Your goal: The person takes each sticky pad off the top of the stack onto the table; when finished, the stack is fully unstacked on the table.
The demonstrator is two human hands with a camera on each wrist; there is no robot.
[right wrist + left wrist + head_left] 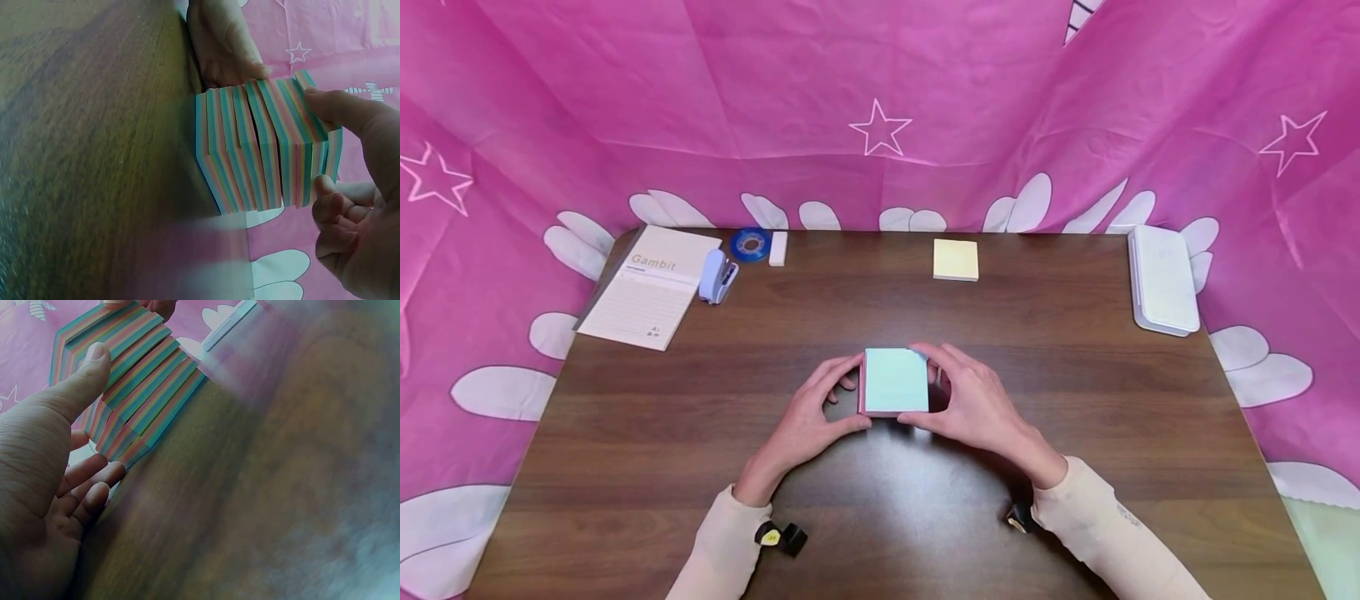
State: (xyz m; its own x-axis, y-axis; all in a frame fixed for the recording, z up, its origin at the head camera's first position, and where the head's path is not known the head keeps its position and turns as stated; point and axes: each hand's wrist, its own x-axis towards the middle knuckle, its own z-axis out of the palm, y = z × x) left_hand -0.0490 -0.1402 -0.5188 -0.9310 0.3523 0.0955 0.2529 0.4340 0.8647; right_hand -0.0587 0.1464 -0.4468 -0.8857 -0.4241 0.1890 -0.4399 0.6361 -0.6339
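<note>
Centrally, at frame mid, one note cube w/ pale-blue top sheet sits on the table; wrist views show its sides striped pink, green, blue, layers slightly stepped. Two hands flank it: left hand w/ thumb and fingers curled on its left side, right hand clasping the right side and far edge. Outward: one yellow sticky pad upper centre; one lined notepad, one blue stapler, one blue tape roll, one white eraser upper left; one white flat box upper right. Table is dark wood grain, glossy. Pink cloth w/ stars walls it on 3 sides.
</note>
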